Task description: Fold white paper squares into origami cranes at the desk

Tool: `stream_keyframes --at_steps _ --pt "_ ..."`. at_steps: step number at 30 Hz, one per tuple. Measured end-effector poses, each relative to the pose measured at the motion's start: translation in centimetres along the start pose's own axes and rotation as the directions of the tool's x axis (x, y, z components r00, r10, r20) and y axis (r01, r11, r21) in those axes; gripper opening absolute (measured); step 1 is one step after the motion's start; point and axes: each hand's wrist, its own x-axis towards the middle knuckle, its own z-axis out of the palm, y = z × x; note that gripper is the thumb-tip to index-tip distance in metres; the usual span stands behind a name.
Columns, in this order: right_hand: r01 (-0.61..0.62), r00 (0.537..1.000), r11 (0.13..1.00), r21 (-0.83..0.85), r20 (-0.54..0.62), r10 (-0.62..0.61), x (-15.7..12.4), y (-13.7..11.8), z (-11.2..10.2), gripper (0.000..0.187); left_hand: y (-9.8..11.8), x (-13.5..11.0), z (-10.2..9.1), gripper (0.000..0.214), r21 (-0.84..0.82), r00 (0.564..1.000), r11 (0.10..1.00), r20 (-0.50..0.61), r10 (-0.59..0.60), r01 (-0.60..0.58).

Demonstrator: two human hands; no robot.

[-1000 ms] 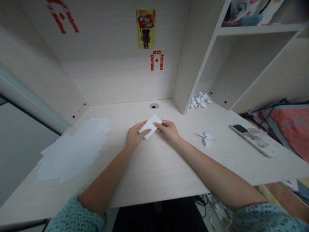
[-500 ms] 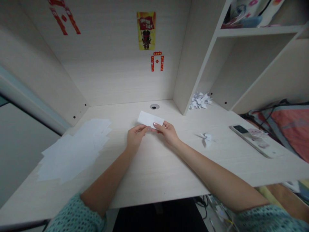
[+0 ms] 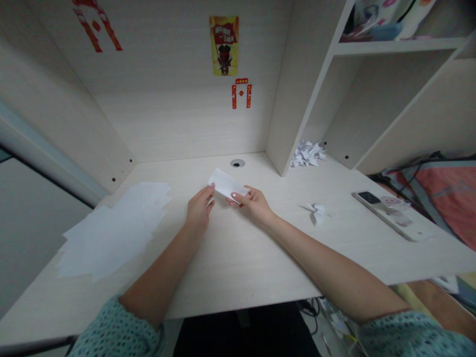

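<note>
A folded white sheet of paper (image 3: 226, 184) is held above the desk, a long narrow strip slanting down to the right. My right hand (image 3: 253, 202) pinches its right end, thumb on top and fingers beneath. At the left end, my left hand (image 3: 201, 206) has its fingertips closed on the paper's corner. To the right of my hands lies a folded white paper figure (image 3: 317, 212) with pointed ends. A spread stack of white paper sheets (image 3: 115, 228) covers the left side of the desk.
A heap of small folded paper pieces (image 3: 308, 154) sits in the lower shelf opening. The phone (image 3: 390, 215) lies at the right, beside a red and grey fabric item (image 3: 439, 193). A round cable hole (image 3: 237, 163) is near the back panel. The desk's front edge (image 3: 245, 308) runs below my forearms.
My left hand has moved from the paper's lower edge, left and up to its left corner. The paper has shifted slightly left and tilted more, still in my right hand.
</note>
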Motion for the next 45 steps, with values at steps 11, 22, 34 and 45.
stream_keyframes --at_steps 11,22,34,45 --pt "0.007 0.996 1.0 0.016 -0.084 -0.005 0.4 -0.1 -0.7 0.039 0.2 1.3 -1.3 0.034 0.059 0.992 0.997 -0.115 0.046 -0.039" --pt "0.0 1.0 1.0 0.0 -0.024 0.0 -0.1 -0.2 0.0 0.038 -0.6 -0.1 -0.2 0.033 0.402 0.967 0.88 0.116 0.225 -0.253" --pt "0.16 0.981 0.959 -0.234 -0.073 -0.182 -0.1 -0.3 -0.5 0.026 -1.1 -0.3 -0.1 0.024 0.506 0.898 0.742 0.242 0.367 -0.44" --pt "0.176 0.984 0.919 -0.353 0.032 -0.177 -0.4 0.1 0.0 0.022 -1.3 0.4 -0.5 0.026 0.508 0.889 0.735 0.171 0.425 -0.449"
